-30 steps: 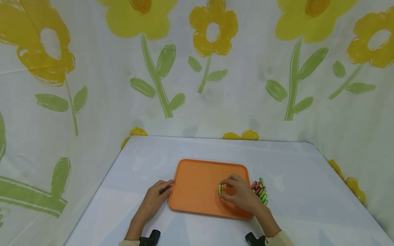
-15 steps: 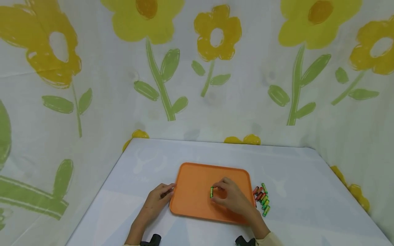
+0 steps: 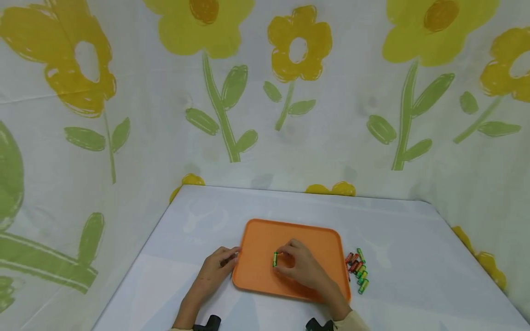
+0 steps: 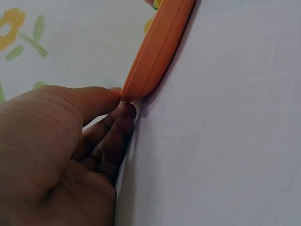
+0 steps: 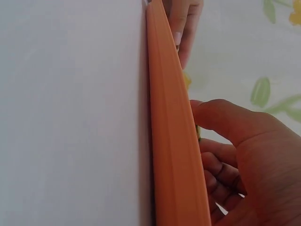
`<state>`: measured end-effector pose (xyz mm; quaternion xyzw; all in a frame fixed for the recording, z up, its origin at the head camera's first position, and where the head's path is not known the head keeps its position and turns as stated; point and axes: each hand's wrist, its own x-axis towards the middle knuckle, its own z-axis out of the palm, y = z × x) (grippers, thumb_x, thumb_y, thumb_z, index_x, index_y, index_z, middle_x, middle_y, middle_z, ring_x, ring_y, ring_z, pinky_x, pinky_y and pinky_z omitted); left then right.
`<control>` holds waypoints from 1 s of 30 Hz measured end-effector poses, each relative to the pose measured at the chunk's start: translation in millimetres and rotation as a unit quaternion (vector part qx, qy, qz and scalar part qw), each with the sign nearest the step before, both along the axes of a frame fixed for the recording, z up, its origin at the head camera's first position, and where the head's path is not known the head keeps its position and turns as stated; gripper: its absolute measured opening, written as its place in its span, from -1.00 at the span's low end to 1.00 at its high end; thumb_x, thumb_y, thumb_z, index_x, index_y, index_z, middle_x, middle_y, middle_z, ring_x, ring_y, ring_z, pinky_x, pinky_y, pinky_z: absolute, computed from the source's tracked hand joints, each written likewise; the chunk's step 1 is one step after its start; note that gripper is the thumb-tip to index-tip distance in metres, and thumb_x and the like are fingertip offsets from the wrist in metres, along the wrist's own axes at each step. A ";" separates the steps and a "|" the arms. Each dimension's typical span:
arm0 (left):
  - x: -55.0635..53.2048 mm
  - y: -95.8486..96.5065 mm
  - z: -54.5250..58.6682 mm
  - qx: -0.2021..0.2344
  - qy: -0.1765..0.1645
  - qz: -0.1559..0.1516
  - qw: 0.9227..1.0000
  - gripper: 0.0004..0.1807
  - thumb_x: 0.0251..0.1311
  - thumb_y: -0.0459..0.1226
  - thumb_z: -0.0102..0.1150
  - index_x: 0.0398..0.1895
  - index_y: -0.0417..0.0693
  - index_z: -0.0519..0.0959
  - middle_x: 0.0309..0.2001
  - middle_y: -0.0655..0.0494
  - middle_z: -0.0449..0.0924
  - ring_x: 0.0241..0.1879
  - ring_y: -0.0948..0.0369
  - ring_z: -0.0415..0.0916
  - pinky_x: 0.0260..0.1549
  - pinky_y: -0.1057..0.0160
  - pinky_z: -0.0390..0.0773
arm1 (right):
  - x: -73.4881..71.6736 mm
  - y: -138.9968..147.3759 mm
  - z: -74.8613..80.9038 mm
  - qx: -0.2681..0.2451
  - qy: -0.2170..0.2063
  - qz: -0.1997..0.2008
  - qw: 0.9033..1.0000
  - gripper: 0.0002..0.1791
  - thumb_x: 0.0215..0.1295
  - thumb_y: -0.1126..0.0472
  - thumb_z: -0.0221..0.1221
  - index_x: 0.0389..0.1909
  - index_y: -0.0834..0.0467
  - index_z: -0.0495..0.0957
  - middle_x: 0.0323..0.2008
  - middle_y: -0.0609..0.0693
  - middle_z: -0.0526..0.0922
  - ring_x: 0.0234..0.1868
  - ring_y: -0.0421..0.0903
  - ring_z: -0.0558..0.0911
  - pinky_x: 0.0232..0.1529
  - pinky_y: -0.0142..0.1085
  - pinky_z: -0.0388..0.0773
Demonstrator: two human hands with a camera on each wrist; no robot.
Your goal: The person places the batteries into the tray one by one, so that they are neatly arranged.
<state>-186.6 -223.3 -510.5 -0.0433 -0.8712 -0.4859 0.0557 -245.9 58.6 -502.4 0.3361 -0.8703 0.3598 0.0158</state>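
Note:
An orange tray (image 3: 256,280) lies on the table. At its left edge my left hand (image 3: 214,271) pinches the rim, thumb on the rim and fingertips under it in the left wrist view, where the tray wall (image 4: 155,52) shows. Over the middle of the tray, my right hand (image 3: 304,266) holds a small green battery (image 3: 275,259) by its ends, between thumb and finger. The battery stands lengthwise to the tray's short side. In the right wrist view the tray's side hides most of it behind my right hand (image 5: 263,141). Whether it touches the tray floor I cannot tell.
Just right of the tray lies a loose group of several batteries (image 3: 358,266), some red and some green. The white table (image 3: 418,257) reaches back to a flowered cloth (image 3: 331,147) hanging behind and on both sides.
My right hand has carried the green battery leftward across the tray, to about its middle. The left hand stays at the tray's left edge. The head view has shifted slightly.

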 end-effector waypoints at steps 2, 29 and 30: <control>0.3 0.0 -0.4 0.003 0.000 -0.004 1.000 -0.62 0.37 -0.27 0.24 0.22 -0.05 0.62 -0.21 0.23 0.51 -0.26 0.29 0.41 -0.24 0.35 0.48 | -0.1 -3.6 -0.5 0.001 -0.001 0.002 1.000 -0.63 0.18 -0.03 0.44 -0.04 0.01 0.67 -0.23 -0.17 0.43 -0.23 -0.21 0.38 -0.20 -0.32 0.40; 1.8 0.4 4.0 0.000 -0.002 -0.009 1.000 -0.61 0.38 -0.29 0.21 0.25 -0.05 0.60 -0.20 0.21 0.51 -0.27 0.27 0.39 -0.28 0.34 0.46 | -5.2 -50.7 -7.2 0.001 0.027 -0.001 1.000 -0.61 0.13 -0.02 0.48 -0.07 0.04 0.68 -0.24 -0.18 0.41 -0.21 -0.23 0.39 -0.19 -0.32 0.43; 1.6 0.3 3.8 -0.002 -0.002 -0.008 1.000 -0.61 0.39 -0.28 0.21 0.26 -0.05 0.60 -0.20 0.22 0.51 -0.28 0.27 0.39 -0.28 0.34 0.46 | -5.7 -52.1 -7.3 0.002 0.025 -0.002 1.000 -0.60 0.13 -0.03 0.47 -0.06 0.05 0.68 -0.24 -0.18 0.42 -0.20 -0.23 0.39 -0.18 -0.32 0.43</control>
